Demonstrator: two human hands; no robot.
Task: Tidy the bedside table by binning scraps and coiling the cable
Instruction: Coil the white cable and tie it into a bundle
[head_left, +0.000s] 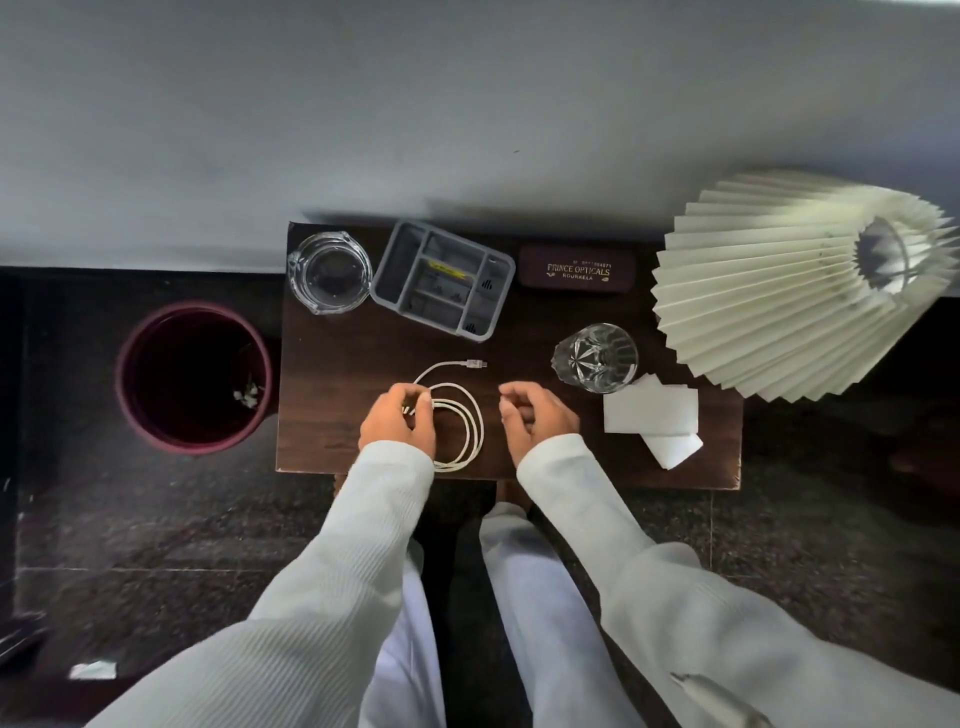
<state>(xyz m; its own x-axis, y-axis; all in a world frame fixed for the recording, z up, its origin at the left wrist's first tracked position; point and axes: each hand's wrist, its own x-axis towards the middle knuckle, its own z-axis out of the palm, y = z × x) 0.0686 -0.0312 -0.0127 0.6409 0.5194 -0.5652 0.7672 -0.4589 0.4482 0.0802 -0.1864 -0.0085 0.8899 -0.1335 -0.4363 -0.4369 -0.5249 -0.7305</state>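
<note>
A white cable (470, 426) lies coiled in loops on the dark wooden bedside table (332, 374), its free plug end (475, 364) trailing toward the back. My left hand (397, 421) pinches the coil at its left side. Just right of the coil, my right hand (535, 415) hovers with fingers loosely curled and nothing in it. White paper pieces (652, 418) lie at the table's front right. A maroon bin (195, 376) stands on the floor left of the table, with a small white scrap inside.
At the back stand a glass ashtray (330, 273), a grey compartment tray (441, 280) and a dark glasses case (576, 270). A cut-glass tumbler (597, 356) sits near the papers. A pleated lampshade (795, 291) overhangs the right side. A scrap (93, 670) lies on the floor.
</note>
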